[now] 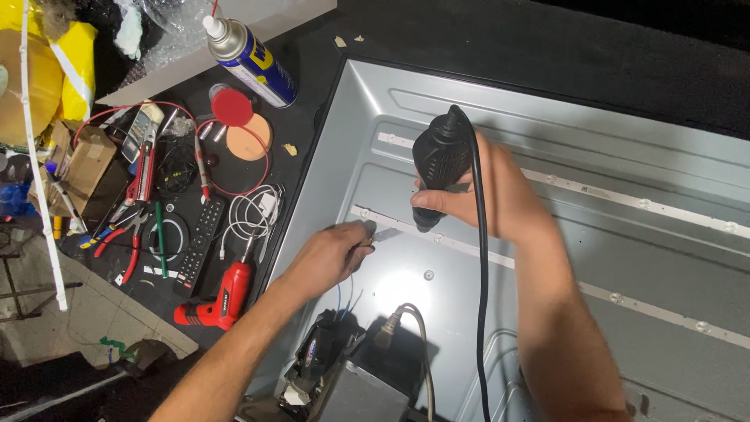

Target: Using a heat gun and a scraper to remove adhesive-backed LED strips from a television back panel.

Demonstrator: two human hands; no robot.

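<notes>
While the right hand (pixel 500 195) wraps closed around a black corded hot-air tool (pixel 440 168), its nozzle points down at the near LED strip (pixel 469 248) lying across the grey metal back panel (pixel 547 141). Left hand (pixel 332 254) pinches shut on the strip's left end; what sits between the fingertips is blurred, possibly a small blade or the strip tip itself.

Handling, as judged: strip looks thin, light, flexible and easily kinked, its lenses fragile; best taken flat at the end, low against the panel. Tool is rigid, moderately light, held mid-body; its black cord (pixel 480 312) trails toward the panel's near edge.

A second strip (pixel 625 195) runs farther up the panel. Left of the panel: red cordless screwdriver (pixel 223 293), black remote (pixel 201 244), red-handled pliers (pixel 129 234), white cable (pixel 254 211), blue-and-yellow spray can (pixel 254 55).
</notes>
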